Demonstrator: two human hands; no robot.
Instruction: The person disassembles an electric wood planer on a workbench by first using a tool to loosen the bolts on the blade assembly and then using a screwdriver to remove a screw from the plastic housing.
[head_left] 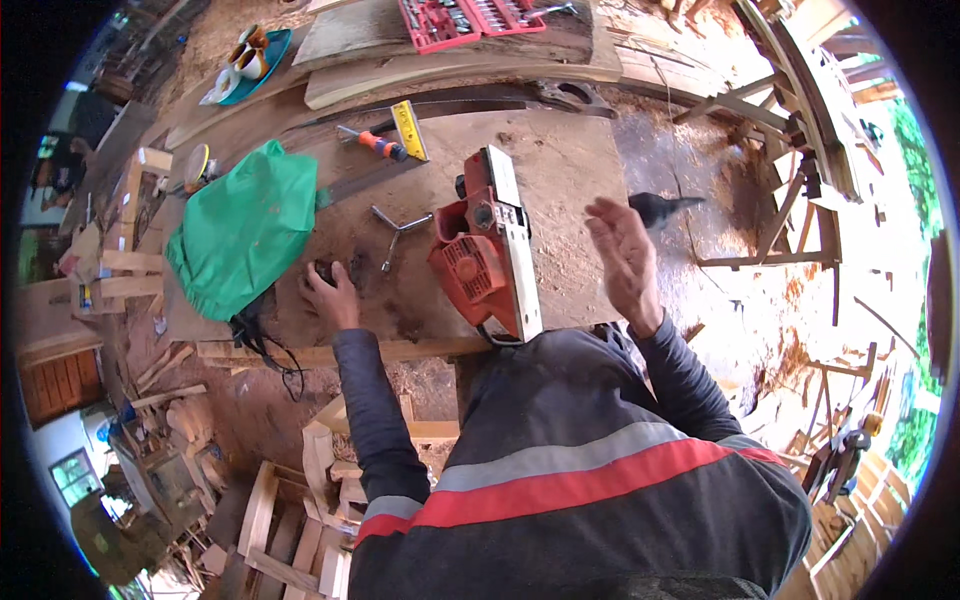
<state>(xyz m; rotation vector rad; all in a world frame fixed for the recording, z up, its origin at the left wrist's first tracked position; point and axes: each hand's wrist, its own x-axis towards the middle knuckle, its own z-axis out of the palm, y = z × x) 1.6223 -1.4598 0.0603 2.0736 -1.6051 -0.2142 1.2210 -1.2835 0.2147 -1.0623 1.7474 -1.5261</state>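
Observation:
On the workbench [575,165], a red electric planer [470,265] lies on its side, its flat metal sole facing right. To its left, my left hand [335,300] has its fingers curled around a small dark object [323,270], mostly hidden under them. Right of the planer, my right hand [625,265] is raised at the bench's edge, fingers stretched out and holding nothing. A Y-shaped socket wrench [399,232] rests between my left hand and the planer. Beside my left hand lies a crumpled green cloth or bag [245,235].
Farther back are a screwdriver [378,145], a yellow-handled square [409,130], a handsaw [575,97] and an open red socket case [440,27]. A teal tray [275,62] with cups stands at far left. A black cord [265,350] hangs off the near edge.

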